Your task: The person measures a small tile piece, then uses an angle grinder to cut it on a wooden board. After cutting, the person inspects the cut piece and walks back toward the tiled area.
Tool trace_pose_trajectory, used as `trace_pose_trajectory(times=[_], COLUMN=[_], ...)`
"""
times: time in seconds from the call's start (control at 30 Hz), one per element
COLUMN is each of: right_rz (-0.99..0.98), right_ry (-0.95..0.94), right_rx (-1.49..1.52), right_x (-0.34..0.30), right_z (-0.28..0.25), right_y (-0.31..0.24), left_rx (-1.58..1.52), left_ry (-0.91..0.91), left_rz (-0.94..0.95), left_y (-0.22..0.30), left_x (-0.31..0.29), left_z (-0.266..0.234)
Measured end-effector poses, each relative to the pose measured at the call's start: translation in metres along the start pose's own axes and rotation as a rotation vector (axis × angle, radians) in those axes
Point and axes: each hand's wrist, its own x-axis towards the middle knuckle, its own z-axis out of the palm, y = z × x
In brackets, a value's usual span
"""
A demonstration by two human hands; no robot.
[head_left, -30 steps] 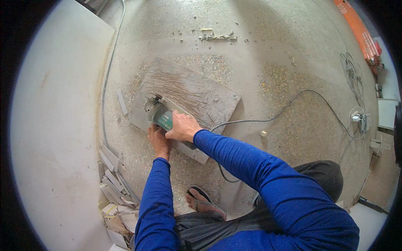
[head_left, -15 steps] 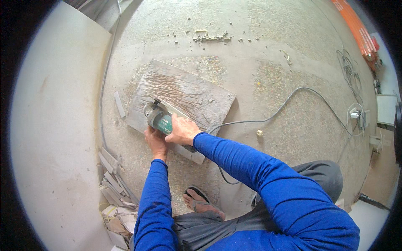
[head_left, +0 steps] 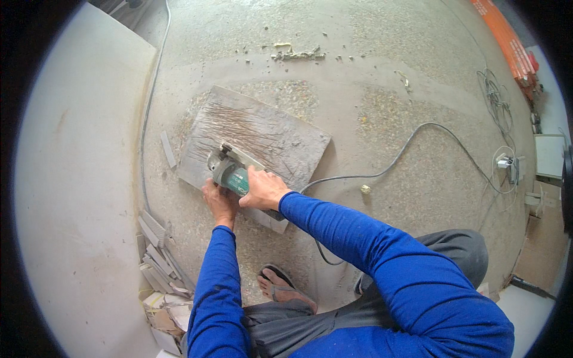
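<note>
Cutting looks part-done: many dark lines (head_left: 230, 123) score the far-left area of the one slab (head_left: 305, 140), what remains cannot be told, and one grinder (head_left: 231, 179) sits over its near-left part; of two hands, the right hand (head_left: 264, 188) wraps its fingers round the grinder, the left hand (head_left: 219, 201) has fingers partly hidden, their hold unclear

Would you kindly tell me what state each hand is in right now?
Left hand: beside the green grinder, fingers partly hidden; its grip cannot be told.
Right hand: closed, holding the grinder.
</note>
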Motion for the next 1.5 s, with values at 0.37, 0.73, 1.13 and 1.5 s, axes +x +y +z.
trace_pose_trajectory(times=[0.37,0.73,1.13,1.5], right_rz=[-0.002,-0.021,-0.027,-0.02], right_ry=[-0.022,-0.034,-0.029,-0.05], right_rx=[-0.015,-0.019,-0.025,-0.057], right_x=[-0.012,-0.027,-0.05,-0.068], right_z=[-0.004,-0.006,-0.011,-0.014], right_y=[0.011,0.026,0.037,0.047], left_rx=[-0.057,-0.057,-0.02,0.029], left_ry=[0.044,-0.004,-0.091,-0.166], left_rz=[-0.036,-0.073,-0.141,-0.213], left_y=[0.006,0.013,0.025,0.024], left_x=[0.002,0.004,0.006,0.007], left_z=[-0.005,-0.011,-0.021,-0.019])
